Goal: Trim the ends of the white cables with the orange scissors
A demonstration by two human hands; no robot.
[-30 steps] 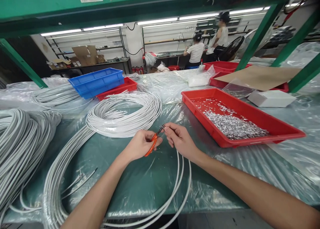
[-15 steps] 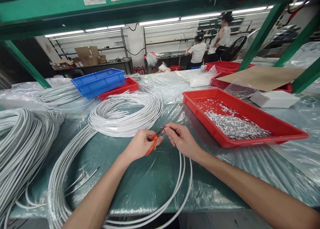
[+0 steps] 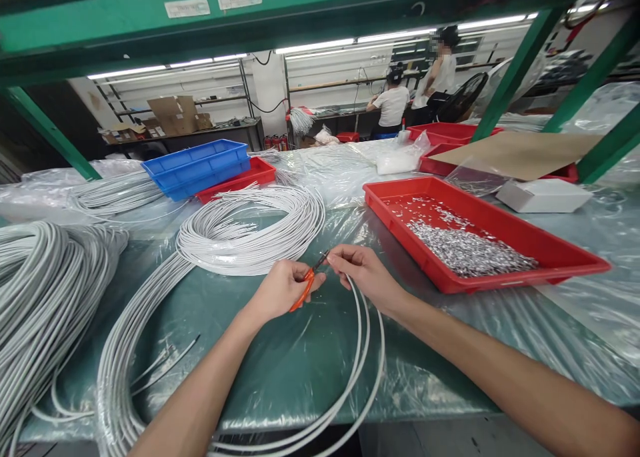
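Observation:
In the head view, my left hand point(image 3: 285, 289) is closed around the orange handles of a small pair of scissors point(image 3: 303, 293). The dark blades point up and right, and their tips meet the fingertips of my right hand point(image 3: 364, 276). That hand is closed in a pinch on several white cables point(image 3: 359, 337), which hang below it and curve down past the table's front edge. The cable ends at the blades are too small to make out. Just behind my hands lies a large coil of white cable point(image 3: 300, 227). A bundle of cables point(image 3: 117, 357) sweeps round on the left.
A red tray point(image 3: 565, 262) holding many small shiny metal pieces stands to the right. At far left is a thick cable heap point(image 3: 45, 310). Beyond are a blue bin point(image 3: 200, 170), a white box point(image 3: 544, 197) and green rack posts point(image 3: 520, 77). Two people are in the background.
My view has shifted slightly. Both hands stay nearly in place at the scissor tips, and the cables under my right hand have moved slightly left.

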